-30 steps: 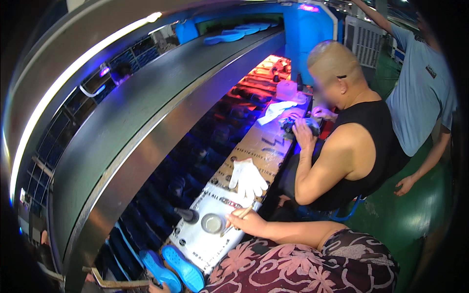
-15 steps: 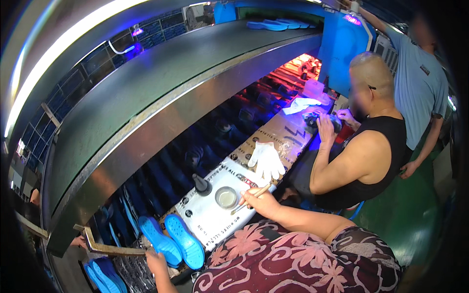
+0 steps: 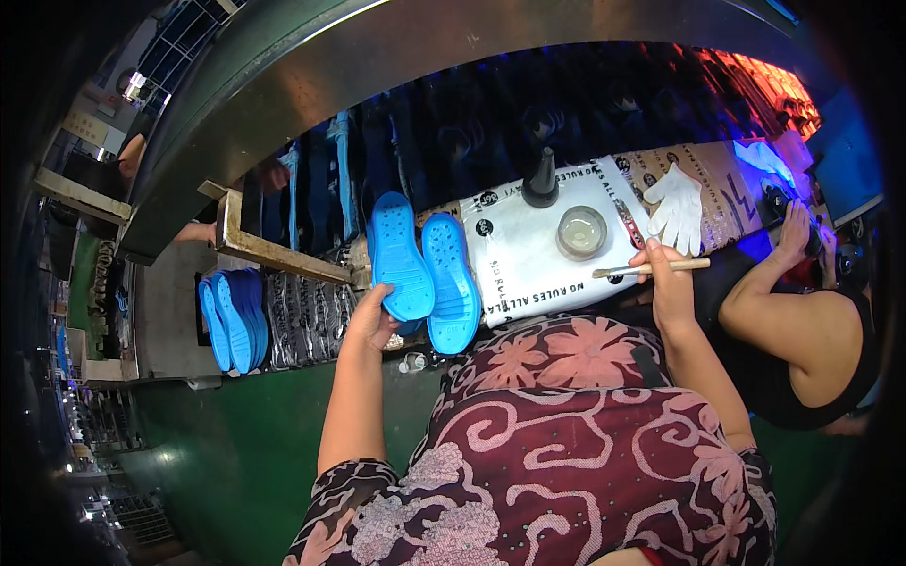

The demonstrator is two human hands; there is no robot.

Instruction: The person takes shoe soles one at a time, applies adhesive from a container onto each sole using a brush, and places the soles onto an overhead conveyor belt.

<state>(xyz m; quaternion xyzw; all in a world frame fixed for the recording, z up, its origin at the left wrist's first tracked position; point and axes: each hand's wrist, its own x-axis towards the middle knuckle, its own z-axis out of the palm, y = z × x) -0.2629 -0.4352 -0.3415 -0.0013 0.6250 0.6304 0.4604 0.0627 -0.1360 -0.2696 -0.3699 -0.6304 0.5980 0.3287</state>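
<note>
My left hand (image 3: pixel 374 323) grips the lower left edge of a blue shoe sole (image 3: pixel 401 259), thumb on top and the other fingers partly hidden. Close to its right lies a second blue sole (image 3: pixel 451 288), with small holes in its upper part. My right hand (image 3: pixel 668 278) is closed round a flat brush (image 3: pixel 694 265) with a wooden handle, its bristles pointing left over the white sheet (image 3: pixel 524 283). Just above the bristles stands a round glass jar (image 3: pixel 582 233) of pale liquid. A black cone-tipped bottle (image 3: pixel 543 179) is behind the jar.
A white glove (image 3: pixel 677 209) lies on the cardboard-covered bench. Several blue soles (image 3: pixel 234 321) stand in a row at the left, near a metal bracket (image 3: pixel 283 255). Dark conveyor machinery runs behind, under a metal beam (image 3: pixel 377 57). A co-worker's arm (image 3: pixel 793 311) is at the right.
My view has swung left and down. My left hand has moved from beside the bracket onto the left blue sole. My right hand still holds the brush near the jar.
</note>
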